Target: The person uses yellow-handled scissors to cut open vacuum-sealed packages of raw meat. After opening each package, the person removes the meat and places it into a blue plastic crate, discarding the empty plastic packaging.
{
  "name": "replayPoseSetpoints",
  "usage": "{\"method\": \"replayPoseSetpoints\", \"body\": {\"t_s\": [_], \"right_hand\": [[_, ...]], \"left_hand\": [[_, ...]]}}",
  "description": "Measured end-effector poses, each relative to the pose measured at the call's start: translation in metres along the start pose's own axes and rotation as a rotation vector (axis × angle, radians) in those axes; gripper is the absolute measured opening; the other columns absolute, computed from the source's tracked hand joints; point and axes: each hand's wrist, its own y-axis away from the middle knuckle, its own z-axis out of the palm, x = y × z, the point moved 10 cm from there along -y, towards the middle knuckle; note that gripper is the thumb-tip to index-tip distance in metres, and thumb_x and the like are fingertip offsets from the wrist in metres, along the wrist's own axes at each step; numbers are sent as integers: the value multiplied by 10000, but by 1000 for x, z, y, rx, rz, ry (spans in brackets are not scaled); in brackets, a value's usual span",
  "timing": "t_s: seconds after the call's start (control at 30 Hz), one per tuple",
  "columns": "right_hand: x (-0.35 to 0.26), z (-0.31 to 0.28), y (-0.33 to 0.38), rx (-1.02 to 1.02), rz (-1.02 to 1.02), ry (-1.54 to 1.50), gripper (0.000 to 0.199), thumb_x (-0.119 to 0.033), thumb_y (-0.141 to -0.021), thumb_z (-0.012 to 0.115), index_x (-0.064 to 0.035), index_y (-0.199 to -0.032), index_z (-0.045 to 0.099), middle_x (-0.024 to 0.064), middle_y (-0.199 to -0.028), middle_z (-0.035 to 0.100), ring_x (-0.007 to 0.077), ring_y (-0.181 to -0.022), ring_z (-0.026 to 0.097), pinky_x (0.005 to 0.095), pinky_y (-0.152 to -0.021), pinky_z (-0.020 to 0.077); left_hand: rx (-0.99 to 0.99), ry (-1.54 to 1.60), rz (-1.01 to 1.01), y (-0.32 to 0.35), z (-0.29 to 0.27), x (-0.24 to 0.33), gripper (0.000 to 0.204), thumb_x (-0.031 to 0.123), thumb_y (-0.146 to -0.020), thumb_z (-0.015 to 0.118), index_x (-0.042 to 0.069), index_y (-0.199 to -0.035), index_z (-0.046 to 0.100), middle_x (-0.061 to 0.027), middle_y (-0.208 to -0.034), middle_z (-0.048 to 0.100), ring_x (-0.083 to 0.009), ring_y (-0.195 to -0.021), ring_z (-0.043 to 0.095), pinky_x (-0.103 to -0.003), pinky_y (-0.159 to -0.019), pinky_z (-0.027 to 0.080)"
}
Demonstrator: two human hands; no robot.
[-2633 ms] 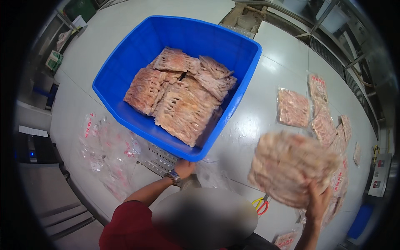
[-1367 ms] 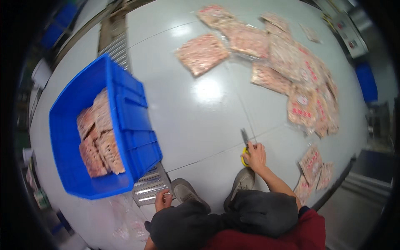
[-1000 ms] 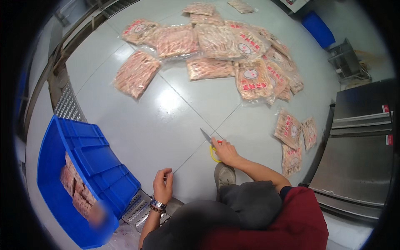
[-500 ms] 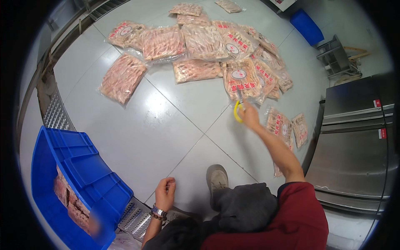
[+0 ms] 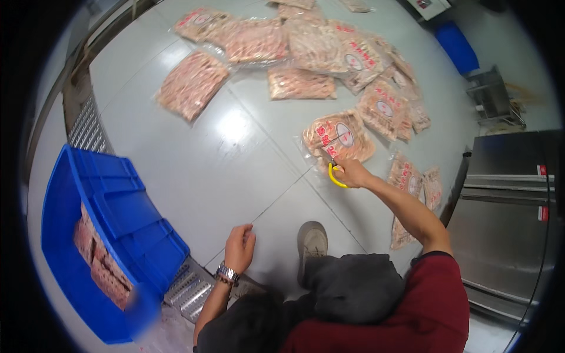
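Observation:
My right hand point(image 5: 351, 173) grips yellow-handled scissors point(image 5: 338, 178) by the loop. Their dark blades lie against a clear plastic bag of frozen pale-pink meat point(image 5: 360, 143), printed in red with a white oval. Whether my fingers also pinch the bag's near edge cannot be seen. That bag sits tilted on the floor, apart from the pile behind it. My left hand point(image 5: 240, 246), with a metal watch point(image 5: 228, 272) and bead bracelet at the wrist, hangs low with loosely bent fingers and nothing in it.
Several more meat bags point(image 5: 256, 41) lie across the far floor, and others point(image 5: 406, 176) at the right. A blue crate point(image 5: 126, 212) holding meat blocks stands at the left by a metal drain grate point(image 5: 187, 289). Steel cabinets point(image 5: 500, 223) line the right; a blue bin point(image 5: 457, 47) stands beyond.
The printed bag under my right hand has come away from the pile, toward me, and turned. The scissors and right hand moved slightly nearer. My left hand shifted a little; the view moved too.

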Motion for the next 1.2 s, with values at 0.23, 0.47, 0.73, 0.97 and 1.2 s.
{"method": "replayPoseSetpoints", "body": {"t_s": [0.23, 0.47, 0.73, 0.97, 1.2], "right_hand": [[-138, 86, 7, -112, -218, -389, 457, -298, -921, 609, -61, -1312, 594, 157, -812, 646, 261, -738, 639, 383, -697, 498], [-204, 133, 25, -384, -204, -652, 522, -333, -930, 705, -48, -1342, 557, 41, -957, 649, 130, -817, 621, 295, -762, 502], [-126, 131, 69, -809, 165, -777, 550, -537, -946, 644, -60, -1201, 544, 6, -890, 585, 84, -696, 555, 260, -583, 465], [-105, 143, 66, -908, 215, -749, 563, -617, -963, 552, -73, -1106, 563, -1, -826, 564, 78, -657, 548, 237, -507, 434], [-128, 135, 42, -601, -79, -650, 380, -429, -972, 625, -51, -992, 589, 0, -819, 571, 82, -763, 506, 256, -694, 432]], "left_hand": [[85, -273, -13, -28, -22, -52, 623, 191, -883, 711, -28, -1408, 457, -238, -1260, 543, -383, -1183, 539, -423, -983, 478], [183, -295, -175, -35, -50, -105, 821, 239, -810, 803, -54, -1451, 383, -242, -1223, 516, -393, -1133, 541, -433, -978, 466], [335, -210, -166, -41, -71, -124, 769, 225, -820, 796, -67, -1426, 422, -224, -1134, 554, -364, -1050, 569, -415, -927, 490], [274, -231, -213, -36, -62, -117, 805, 219, -817, 808, -49, -1458, 402, -253, -1204, 570, -397, -1126, 576, -429, -991, 476], [262, -6, -218, -33, -62, -129, 854, 167, -801, 819, -43, -1492, 364, -270, -1450, 499, -337, -1337, 514, -394, -1108, 415]]}}
